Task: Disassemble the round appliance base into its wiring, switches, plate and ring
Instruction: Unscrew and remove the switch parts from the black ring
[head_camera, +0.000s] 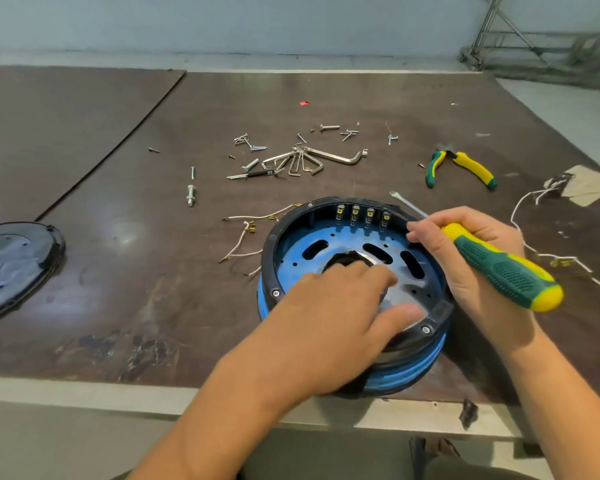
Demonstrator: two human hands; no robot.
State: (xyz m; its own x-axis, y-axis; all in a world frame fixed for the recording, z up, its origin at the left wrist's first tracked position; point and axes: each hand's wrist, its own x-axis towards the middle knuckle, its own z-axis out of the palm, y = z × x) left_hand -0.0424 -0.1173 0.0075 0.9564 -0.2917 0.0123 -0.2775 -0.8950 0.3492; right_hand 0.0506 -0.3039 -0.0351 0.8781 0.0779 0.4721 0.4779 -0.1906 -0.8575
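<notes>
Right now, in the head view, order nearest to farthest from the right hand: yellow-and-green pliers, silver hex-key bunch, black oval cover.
1. Yellow-and-green pliers, just beyond the right hand.
2. Silver hex-key bunch, table centre.
3. Black oval cover, far left.

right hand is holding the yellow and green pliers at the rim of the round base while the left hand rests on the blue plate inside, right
Not quite. The right hand grips the screwdriver, not the pliers, which lie on the table further back. The rest holds: the left hand rests on the blue plate inside the round base. The head view shows this.
</notes>
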